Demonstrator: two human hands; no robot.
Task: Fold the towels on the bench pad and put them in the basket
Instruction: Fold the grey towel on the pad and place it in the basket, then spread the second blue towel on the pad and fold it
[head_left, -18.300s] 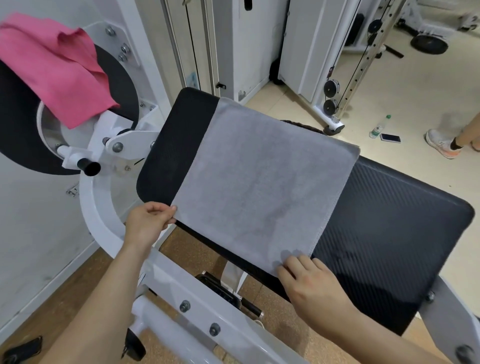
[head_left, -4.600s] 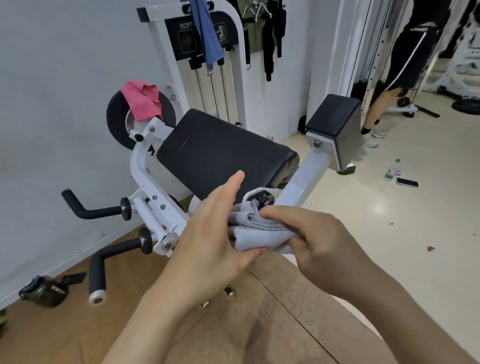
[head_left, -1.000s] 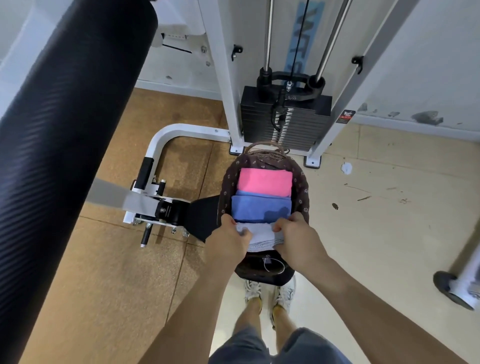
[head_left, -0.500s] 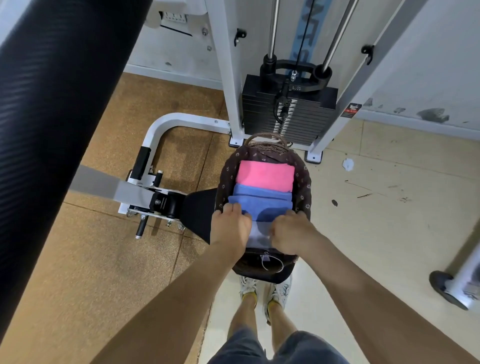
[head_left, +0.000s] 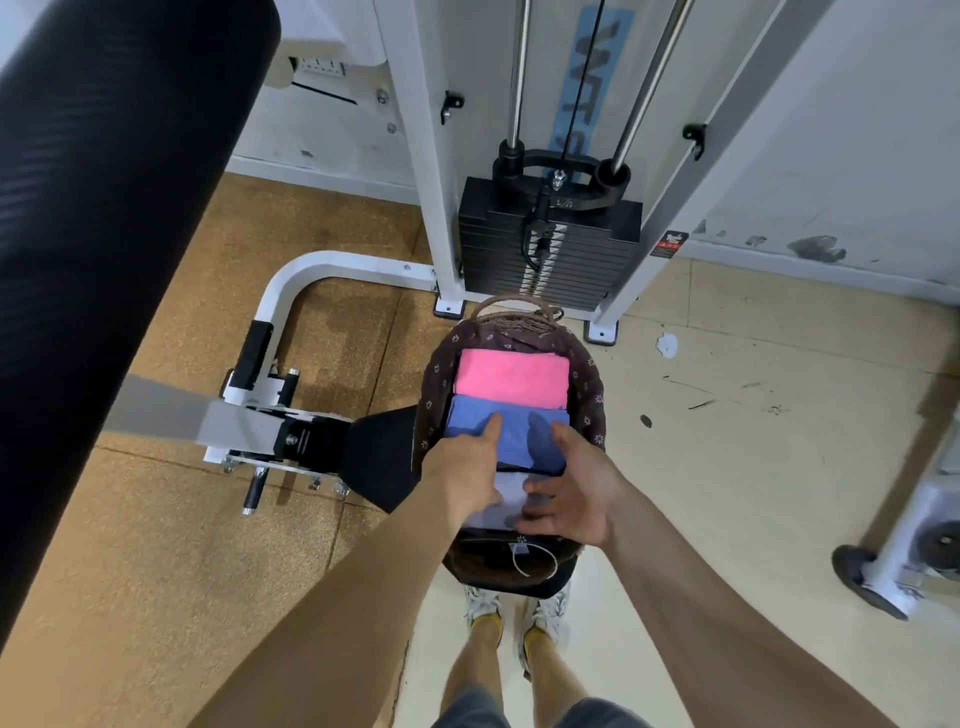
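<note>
Both hands, the left hand (head_left: 467, 462) and right hand (head_left: 569, 488), lie loose-fingered on the grey towel (head_left: 506, 501) at the basket (head_left: 589, 395) front; lifting carelessly could unfold it.

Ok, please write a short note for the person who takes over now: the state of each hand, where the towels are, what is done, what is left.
Left hand: open, fingers flat on the blue towel and the grey towel.
Right hand: open, palm down on the grey towel, gripping nothing.
Basket, on the floor before the weight stack: three folded towels in a row, pink towel farthest, blue in the middle, grey nearest.
Done: those three are folded and in.
Left: lift the hands away. The bench pad top is out of view, so check there for more towels.
</note>
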